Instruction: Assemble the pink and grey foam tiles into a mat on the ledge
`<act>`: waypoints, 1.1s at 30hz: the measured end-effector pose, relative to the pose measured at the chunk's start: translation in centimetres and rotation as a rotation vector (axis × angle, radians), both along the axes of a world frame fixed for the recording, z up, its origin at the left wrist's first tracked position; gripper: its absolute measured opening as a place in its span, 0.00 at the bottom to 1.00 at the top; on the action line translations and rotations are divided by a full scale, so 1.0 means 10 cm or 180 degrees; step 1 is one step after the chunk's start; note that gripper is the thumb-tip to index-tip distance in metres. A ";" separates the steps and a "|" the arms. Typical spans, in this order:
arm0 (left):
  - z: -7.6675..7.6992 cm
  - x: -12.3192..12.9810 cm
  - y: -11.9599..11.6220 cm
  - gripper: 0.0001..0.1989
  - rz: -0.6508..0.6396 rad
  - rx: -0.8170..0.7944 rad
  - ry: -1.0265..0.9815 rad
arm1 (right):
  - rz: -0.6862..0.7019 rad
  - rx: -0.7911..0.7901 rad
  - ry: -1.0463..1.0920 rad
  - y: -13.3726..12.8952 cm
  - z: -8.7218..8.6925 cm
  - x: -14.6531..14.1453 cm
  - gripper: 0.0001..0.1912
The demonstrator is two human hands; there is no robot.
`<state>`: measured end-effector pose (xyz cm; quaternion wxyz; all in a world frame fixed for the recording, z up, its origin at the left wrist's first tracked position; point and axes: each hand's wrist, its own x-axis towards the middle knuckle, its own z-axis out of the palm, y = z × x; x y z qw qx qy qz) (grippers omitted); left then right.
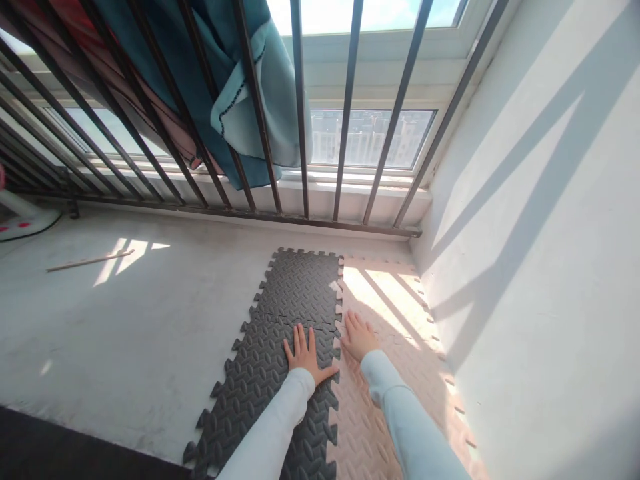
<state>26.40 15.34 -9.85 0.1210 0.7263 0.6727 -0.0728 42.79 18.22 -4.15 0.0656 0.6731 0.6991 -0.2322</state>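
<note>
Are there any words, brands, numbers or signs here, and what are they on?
None that I can read.
The dark grey foam mats and pale pink foam mats show only raised ridges.
The white rounded base at the left edge has pinkish marks but no readable letters.

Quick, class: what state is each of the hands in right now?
Left hand: open, palm down on the black foam puzzle mat, holding nothing.
Right hand: open on the beige foam puzzle mat, holding nothing.
</note>
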 end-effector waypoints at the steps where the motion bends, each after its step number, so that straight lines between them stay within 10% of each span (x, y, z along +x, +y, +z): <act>1: -0.01 -0.02 0.00 0.59 -0.0066 -0.0123 -0.0007 | 0.0063 -0.0006 -0.0002 0.05 -0.01 -0.03 0.34; 33: 0.12 -0.03 0.01 0.60 -0.0090 -0.0527 -0.0104 | -0.0040 0.0236 -0.0286 0.56 0.04 -0.18 0.32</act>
